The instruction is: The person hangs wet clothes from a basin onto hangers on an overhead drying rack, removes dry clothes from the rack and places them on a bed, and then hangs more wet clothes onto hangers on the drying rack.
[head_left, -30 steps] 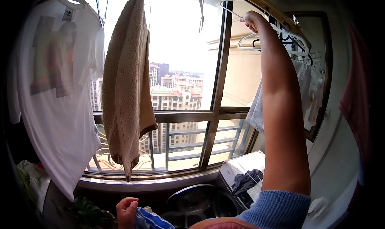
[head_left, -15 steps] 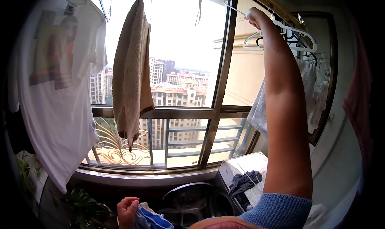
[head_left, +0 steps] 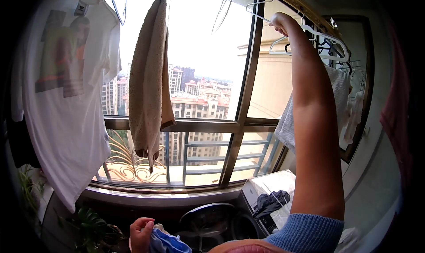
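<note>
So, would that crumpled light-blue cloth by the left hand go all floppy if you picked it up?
Probably floppy: the crumpled light-blue cloth bunches into soft folds. It's likely light too, since the left hand alone seems to hold it. It probably wouldn't roll, because its shape looks uneven.

Bundled cloth (head_left: 167, 243), light blue, bottom centre. Sleeve (head_left: 313, 228), mid-blue, lower right. T-shirt (head_left: 66, 124), white, multicoloured print, left. Hanging textile (head_left: 147, 80), tan, left of centre. Crumpled cloth (head_left: 271, 204), dark grey, lower right. Plastic hanger (head_left: 338, 44), white, upper right.
</note>
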A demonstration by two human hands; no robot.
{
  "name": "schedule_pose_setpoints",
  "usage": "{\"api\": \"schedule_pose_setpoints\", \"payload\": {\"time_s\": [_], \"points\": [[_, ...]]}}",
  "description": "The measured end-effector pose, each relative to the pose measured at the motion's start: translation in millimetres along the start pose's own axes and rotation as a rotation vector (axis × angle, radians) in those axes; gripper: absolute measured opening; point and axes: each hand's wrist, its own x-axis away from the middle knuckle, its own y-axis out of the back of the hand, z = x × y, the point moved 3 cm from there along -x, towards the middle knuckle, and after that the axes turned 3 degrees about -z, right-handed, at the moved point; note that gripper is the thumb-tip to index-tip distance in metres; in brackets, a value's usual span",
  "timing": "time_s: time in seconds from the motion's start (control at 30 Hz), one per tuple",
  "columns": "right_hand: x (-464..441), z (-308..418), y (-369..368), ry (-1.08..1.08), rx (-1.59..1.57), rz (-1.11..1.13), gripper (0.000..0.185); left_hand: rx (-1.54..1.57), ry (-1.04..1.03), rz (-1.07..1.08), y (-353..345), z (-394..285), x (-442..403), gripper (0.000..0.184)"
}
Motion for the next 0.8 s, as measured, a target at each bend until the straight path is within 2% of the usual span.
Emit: {"api": "schedule_pose_setpoints", "payload": {"time_s": [0.07,0.1,0.13,0.2,0.27,0.33,0.47,0.6,0.67,0.73,0.8], "points": [[-0.6,-1.6,-5.1,0.046,0.114,-0.026,0.037,-0.086,-0.004,-0.021,2.0,5.0,-2.9,0.010],[0.2,1.2,-1.7,0.138,0.326,-0.100,0.034,-0.128,0.001,-0.044,2.5,3.8,0.2,0.010],[-13.2,-4.5,-3.6,0.180,0.382,-0.314,0.028,-0.055,0.066,-0.062,-1.3,0.0,4.3,0.015],[25.1,-7.3,-2.3,0.422,0.366,-0.533,0.023,0.018,0.072,-0.068,-8.1,-7.4,11.9,0.015],[39.6,-14.6,-15.5,0.646,0.271,-0.669,0.021,-0.089,0.015,-0.036,0.2,-8.0,19.1,0.019],[52.0,-22.9,-39.5,0.778,0.194,-0.699,0.023,-0.072,-0.036,-0.044,9.6,-7.1,27.3,0.020],[92.7,-40.5,-90.2,0.899,0.000,-0.657,0.032,-0.253,-0.041,-0.170,35.0,-34.3,54.1,0.017],[186.2,-61.0,-149.0,0.956,-0.344,-0.564,0.044,-0.310,-0.043,-0.271,73.4,-50.7,88.0,0.019],[264.7,-72.6,-184.8,0.965,-0.597,-0.429,0.052,-0.318,-0.058,-0.330,87.6,-63.2,101.6,0.021],[363.0,-77.5,-228.0,0.926,-0.874,-0.134,0.059,-0.359,-0.066,-0.349,103.5,-76.1,113.2,0.021],[477.6,-62.8,-275.7,0.862,-1.142,0.373,0.066,-0.368,-0.068,-0.349,115.5,-89.0,122.9,0.022]]}}
